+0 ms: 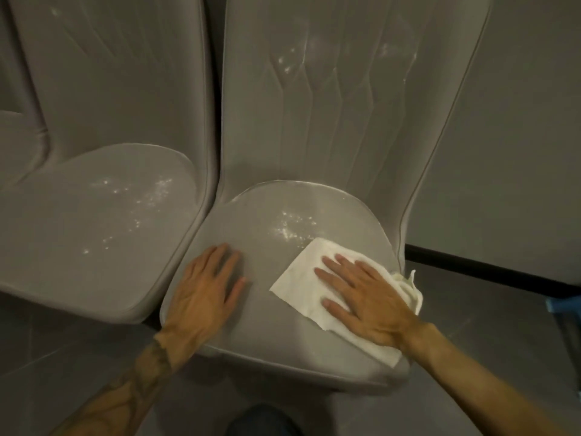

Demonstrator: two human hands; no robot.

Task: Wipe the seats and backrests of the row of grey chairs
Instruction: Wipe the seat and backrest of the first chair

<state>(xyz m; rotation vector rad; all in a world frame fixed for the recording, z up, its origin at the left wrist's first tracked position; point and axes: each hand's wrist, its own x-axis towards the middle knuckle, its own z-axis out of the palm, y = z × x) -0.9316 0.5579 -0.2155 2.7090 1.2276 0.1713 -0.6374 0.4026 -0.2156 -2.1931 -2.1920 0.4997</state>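
Light: dim and warm-grey from where I watch.
Glare: pale sheen high on the right backrest (314,51); white cloth (301,278) nearly blown out.
Shadow: soft, beside the left hand (204,294).
Edges: straight lines bow; detail soft.

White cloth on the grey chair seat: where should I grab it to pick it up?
Probably pinch the bunched, ruffled end of the white folded cloth, coming from the right. That end stands up at the edge of the grey padded seat; the rest lies flat under the right hand.

Grey wall (518,146) rises above dark tiled floor (490,328)
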